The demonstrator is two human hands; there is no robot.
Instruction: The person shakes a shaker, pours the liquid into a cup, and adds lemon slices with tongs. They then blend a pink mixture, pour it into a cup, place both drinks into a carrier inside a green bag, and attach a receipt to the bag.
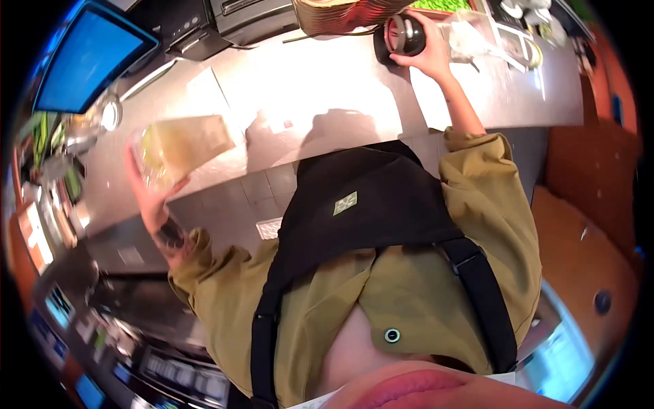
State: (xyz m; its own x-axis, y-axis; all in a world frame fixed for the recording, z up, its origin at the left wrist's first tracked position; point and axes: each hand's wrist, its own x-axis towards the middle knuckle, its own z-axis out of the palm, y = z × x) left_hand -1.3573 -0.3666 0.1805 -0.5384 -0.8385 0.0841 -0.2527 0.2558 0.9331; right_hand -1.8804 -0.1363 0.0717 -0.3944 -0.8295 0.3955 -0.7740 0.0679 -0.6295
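Observation:
My left hand point(146, 187) is wrapped round a clear plastic cup point(187, 143) with a pale yellow filling and greenish bits near its wide end. In this view the cup's narrow end points right, over the steel counter point(272, 82). At the far side of the counter, my right hand point(430, 54) grips a round, glossy black object point(406, 35) with a pale band, thumb at its near edge. I cannot tell what kind of object it is. A stack of brown corrugated cup sleeves point(340, 17) stands just left of it.
A blue-lit screen point(95, 54) and black machines point(194, 34) line the back left. At the right back is a clear bin point(470, 34) with white items, beside a green mat point(439, 5). Metal containers and greenery point(51, 136) crowd the left end.

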